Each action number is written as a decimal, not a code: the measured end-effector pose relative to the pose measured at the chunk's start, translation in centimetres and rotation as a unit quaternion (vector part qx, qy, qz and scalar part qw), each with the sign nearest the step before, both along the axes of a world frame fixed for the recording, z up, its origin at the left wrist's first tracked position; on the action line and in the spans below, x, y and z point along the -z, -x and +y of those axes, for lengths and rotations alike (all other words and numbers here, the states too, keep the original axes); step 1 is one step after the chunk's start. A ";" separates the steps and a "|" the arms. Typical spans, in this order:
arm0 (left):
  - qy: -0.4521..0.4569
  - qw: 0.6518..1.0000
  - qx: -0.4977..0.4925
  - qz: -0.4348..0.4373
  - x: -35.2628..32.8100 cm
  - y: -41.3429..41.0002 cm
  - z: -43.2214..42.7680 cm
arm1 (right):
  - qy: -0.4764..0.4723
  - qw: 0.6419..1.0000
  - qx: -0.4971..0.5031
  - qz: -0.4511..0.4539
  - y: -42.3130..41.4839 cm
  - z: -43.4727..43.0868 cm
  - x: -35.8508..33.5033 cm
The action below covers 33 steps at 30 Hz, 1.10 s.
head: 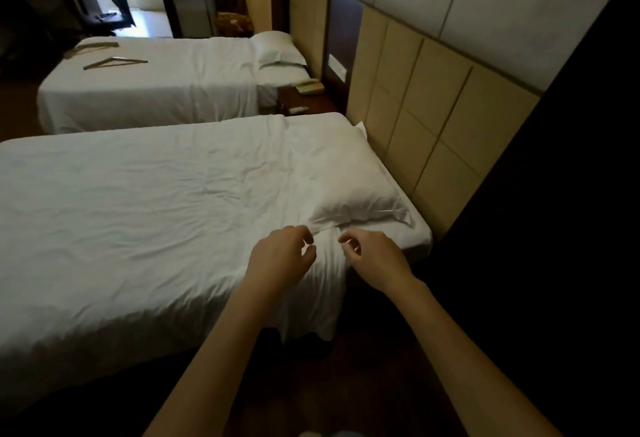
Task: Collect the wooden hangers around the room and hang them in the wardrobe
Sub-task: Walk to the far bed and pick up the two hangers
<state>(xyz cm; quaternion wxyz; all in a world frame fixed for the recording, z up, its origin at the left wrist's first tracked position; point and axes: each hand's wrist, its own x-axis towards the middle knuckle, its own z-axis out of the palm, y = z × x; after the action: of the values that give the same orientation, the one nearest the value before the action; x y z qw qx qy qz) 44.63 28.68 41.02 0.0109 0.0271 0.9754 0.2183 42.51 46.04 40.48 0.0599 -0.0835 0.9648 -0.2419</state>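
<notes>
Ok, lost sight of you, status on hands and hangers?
Left hand and right hand empty, over near bed. Two wooden hangers on far bed. Path clear.

Just beyond the fingertips (pixel 309 234), matt white cloth: creased sheet of the near bed (pixel 145 194), soft pillow (pixel 349 190); far past them, pale bare-wood hangers (pixel 114 63); rightward, matt beige headboard panels (pixel 429 117)

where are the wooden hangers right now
In the head view, two wooden hangers lie at the upper left, on the foot end of the far bed, away from its pillow.
</notes>
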 end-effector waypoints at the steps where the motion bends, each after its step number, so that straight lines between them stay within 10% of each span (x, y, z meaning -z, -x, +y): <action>1: -0.002 1.000 -0.012 0.000 -0.1 -0.5 -1.0 | -0.002 1.000 -0.013 0.000 0.1 -1.2 0.0; 12: -0.029 0.948 -0.315 -0.036 0.0 -17.6 -22.2 | 0.009 0.958 -0.286 -0.027 -6.7 -26.0 1.1; 21: -0.050 0.826 -0.557 -0.063 0.1 -34.8 -35.6 | -0.026 0.835 -0.549 -0.012 -18.0 -47.3 2.2; 33: -0.064 0.726 -0.681 -0.072 -1.6 -37.3 -55.5 | -0.019 0.748 -0.661 -0.048 -20.4 -73.8 1.9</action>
<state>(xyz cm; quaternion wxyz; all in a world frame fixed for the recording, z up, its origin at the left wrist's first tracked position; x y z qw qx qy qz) 81.94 -26.81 42.63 -0.0727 -0.6596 0.7117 0.2303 62.91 -27.81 38.54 0.2523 -0.6878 0.6687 -0.1270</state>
